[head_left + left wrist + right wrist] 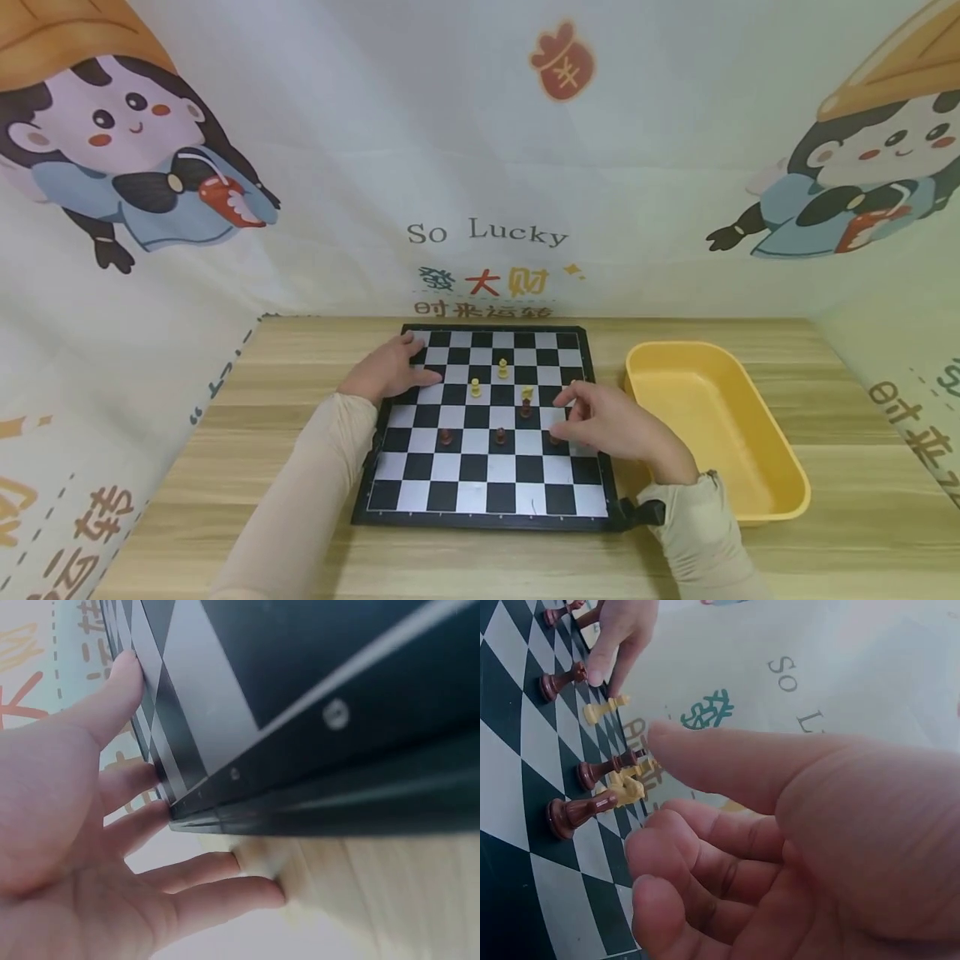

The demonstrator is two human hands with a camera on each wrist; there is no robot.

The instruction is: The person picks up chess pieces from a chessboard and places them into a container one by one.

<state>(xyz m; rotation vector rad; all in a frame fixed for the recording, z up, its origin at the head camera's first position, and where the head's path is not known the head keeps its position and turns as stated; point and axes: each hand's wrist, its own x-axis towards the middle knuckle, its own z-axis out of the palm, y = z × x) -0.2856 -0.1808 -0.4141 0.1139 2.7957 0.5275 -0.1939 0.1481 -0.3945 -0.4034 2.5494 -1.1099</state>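
Observation:
A black-and-white chessboard [472,497] lies on the table with a few pieces on it. At its left edge rests my left hand [392,367], fingers spread, thumb over the squares. In the left wrist view two fingertips [259,892] reach past the board's rim to the wood. My right hand [611,421] hovers over the board's right side, thumb and fingers apart, holding nothing. Beneath its thumb a brown chess piece [555,438] is partly hidden. Nearby stand a yellow knight [527,392] and a brown piece [526,409], which overlap in the head view.
Farther left on the board are two more brown pieces [446,436] and two yellow pieces [502,368]. To the right sits a yellow plastic tub [772,467], its wall close by my right wrist. A printed cloth [480,150] hangs behind the wooden table [225,467].

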